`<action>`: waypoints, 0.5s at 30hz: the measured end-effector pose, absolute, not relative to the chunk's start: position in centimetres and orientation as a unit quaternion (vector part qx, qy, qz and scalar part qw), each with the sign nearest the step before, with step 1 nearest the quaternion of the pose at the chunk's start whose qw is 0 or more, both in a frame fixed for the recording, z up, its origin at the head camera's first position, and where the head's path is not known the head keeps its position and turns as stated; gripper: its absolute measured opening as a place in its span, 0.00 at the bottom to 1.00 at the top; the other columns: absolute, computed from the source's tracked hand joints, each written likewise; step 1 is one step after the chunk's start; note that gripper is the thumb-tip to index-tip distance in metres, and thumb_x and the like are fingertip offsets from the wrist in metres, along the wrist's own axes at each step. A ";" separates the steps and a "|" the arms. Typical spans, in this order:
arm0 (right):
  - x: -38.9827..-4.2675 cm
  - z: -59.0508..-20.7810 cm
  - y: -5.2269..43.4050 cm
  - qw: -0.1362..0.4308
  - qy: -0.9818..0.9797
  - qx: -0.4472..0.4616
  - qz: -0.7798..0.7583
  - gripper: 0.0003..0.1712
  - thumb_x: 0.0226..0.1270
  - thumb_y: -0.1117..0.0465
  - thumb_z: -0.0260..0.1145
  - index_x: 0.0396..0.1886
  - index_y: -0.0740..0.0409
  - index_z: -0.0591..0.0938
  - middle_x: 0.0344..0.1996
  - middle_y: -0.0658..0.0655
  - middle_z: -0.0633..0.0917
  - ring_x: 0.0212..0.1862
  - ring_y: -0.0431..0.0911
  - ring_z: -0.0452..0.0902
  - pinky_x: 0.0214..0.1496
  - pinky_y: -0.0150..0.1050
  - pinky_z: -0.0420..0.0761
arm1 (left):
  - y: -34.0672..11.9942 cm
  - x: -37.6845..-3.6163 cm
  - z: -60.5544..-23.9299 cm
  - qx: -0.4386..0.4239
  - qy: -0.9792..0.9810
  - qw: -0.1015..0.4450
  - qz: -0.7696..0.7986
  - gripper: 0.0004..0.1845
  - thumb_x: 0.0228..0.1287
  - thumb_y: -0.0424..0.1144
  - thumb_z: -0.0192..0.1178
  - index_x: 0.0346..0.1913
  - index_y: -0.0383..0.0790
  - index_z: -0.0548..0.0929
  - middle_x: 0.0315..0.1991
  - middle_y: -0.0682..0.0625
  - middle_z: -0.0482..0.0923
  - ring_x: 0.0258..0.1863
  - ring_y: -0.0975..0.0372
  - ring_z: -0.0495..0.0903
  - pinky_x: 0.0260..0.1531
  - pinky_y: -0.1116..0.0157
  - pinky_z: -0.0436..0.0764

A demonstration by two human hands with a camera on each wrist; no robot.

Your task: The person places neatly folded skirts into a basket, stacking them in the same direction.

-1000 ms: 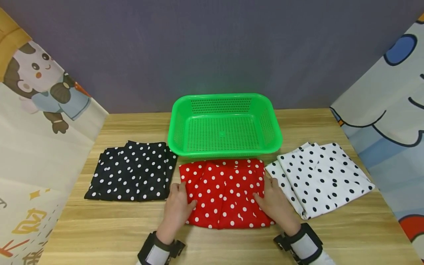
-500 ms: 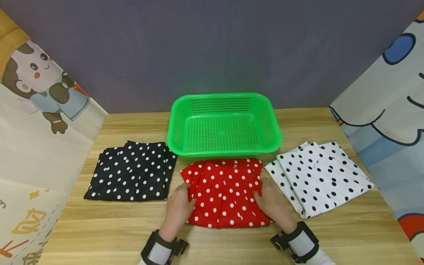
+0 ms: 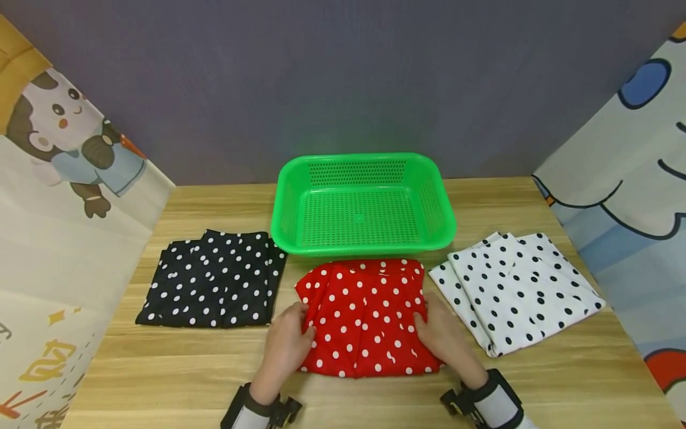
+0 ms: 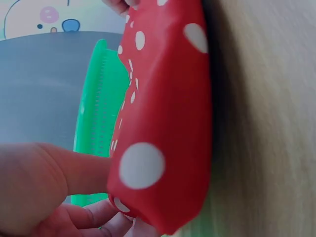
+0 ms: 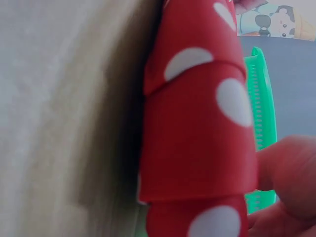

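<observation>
A folded red cloth with white polka dots (image 3: 364,322) lies across the middle, in front of the green basket. My left hand (image 3: 289,336) grips its left side, thumb on top and fingers underneath; the left wrist view shows the thumb (image 4: 84,170) pressed at the cloth's corner. On the opposite side my right hand (image 3: 445,333) holds the cloth the same way, with the thumb (image 5: 276,160) against its face in the right wrist view. Both wrist views show a rounded, layered front fold (image 4: 168,98) with dark shadow between it and the table.
The green perforated basket (image 3: 364,245) stands directly behind the red cloth. A folded black cloth with white dots (image 3: 214,280) lies at left, a folded white cloth with black dots (image 3: 525,292) at right. A dark grey panel (image 3: 348,83) rises behind the wooden table (image 3: 177,369).
Both hands have closed in slightly on the red cloth, drawing its left side inward. Its near edge has shifted a little toward me. The basket and the other cloths stay in place.
</observation>
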State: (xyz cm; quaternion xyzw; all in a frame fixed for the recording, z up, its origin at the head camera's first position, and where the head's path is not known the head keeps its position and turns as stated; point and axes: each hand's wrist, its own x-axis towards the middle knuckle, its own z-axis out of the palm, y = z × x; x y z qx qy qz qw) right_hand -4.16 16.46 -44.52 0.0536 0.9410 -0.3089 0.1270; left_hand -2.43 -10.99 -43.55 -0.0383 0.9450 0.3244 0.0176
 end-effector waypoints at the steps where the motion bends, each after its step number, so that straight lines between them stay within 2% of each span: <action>1: -4.0 -44.5 16.5 0.125 0.940 0.056 -0.313 0.23 0.61 0.64 0.59 0.54 0.68 0.67 0.44 0.63 0.78 0.39 0.50 0.75 0.37 0.46 0.81 | -11.0 -2.3 -43.4 -0.038 0.945 0.017 0.326 0.16 0.47 0.29 0.67 0.42 0.33 0.78 0.34 0.46 0.80 0.29 0.60 0.75 0.30 0.63 0.80; 7: -3.0 -43.9 16.5 0.091 0.945 0.049 -0.311 0.23 0.60 0.64 0.59 0.53 0.69 0.67 0.44 0.64 0.78 0.41 0.51 0.75 0.41 0.49 0.80 | -11.0 -1.5 -42.5 -0.040 0.941 0.019 0.334 0.18 0.48 0.30 0.68 0.44 0.34 0.78 0.36 0.46 0.80 0.30 0.61 0.76 0.32 0.63 0.81; 15: -2.2 -42.6 16.6 0.085 0.952 0.054 -0.290 0.24 0.60 0.64 0.60 0.54 0.69 0.66 0.43 0.63 0.77 0.39 0.50 0.73 0.39 0.46 0.79 | -10.9 -0.7 -42.0 -0.025 0.938 0.003 0.345 0.17 0.47 0.29 0.67 0.43 0.35 0.77 0.34 0.48 0.79 0.27 0.63 0.74 0.29 0.67 0.78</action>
